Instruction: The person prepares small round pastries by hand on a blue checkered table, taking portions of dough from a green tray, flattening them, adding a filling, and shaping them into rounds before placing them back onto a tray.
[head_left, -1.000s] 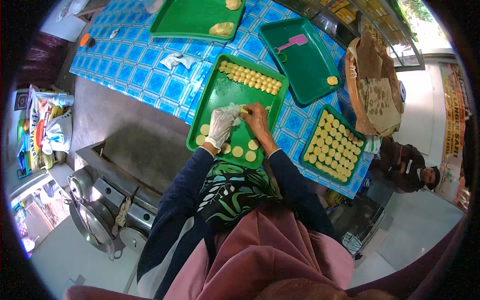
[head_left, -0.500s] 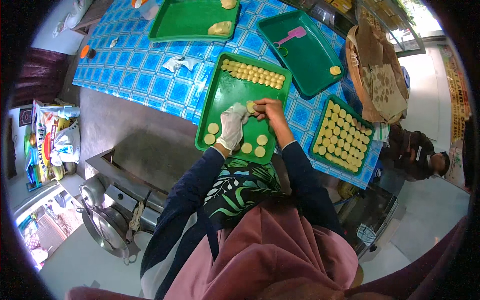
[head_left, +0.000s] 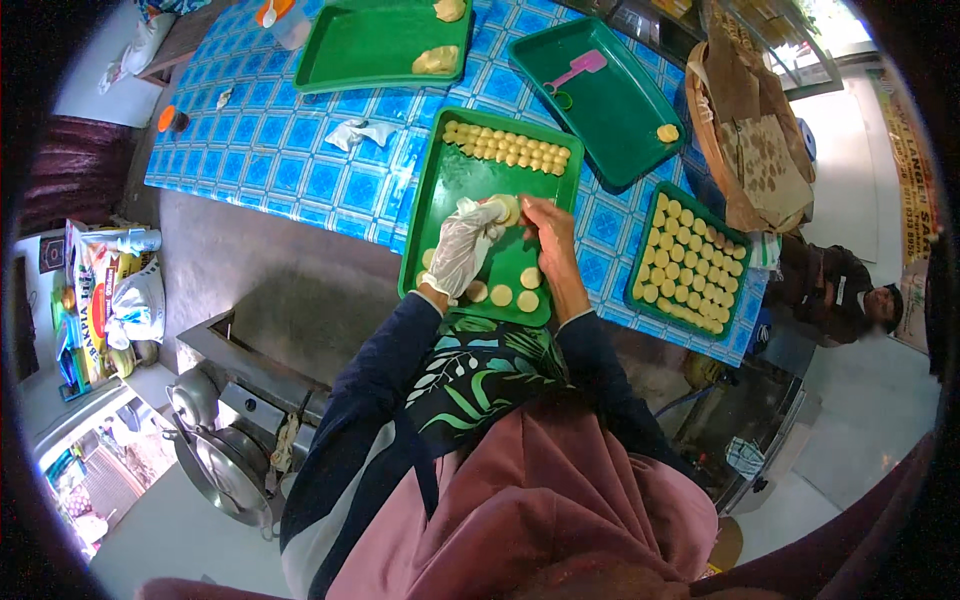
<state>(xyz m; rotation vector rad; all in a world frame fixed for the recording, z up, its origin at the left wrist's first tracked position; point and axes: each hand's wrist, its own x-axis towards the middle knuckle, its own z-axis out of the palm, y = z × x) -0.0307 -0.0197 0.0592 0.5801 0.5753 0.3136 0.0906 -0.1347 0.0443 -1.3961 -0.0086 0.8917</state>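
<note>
Pale yellow, rounded dough piece (head_left: 509, 210) in the gloved left hand (head_left: 463, 246)

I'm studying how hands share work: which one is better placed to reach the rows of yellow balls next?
Probably the right hand: it lies nearer the right end of the yellow balls and looks freer, while the gloved left hand seems to hold a dough piece.

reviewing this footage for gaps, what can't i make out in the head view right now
All in the head view:
Contact between the right hand and the dough piece: too small and blurred to tell.
The palm of the gloved left hand: hidden by the back of that hand.
Part of a dough disc: covered by the left hand.
The upper green tray's far rim: cut off by the picture's top edge.
</note>
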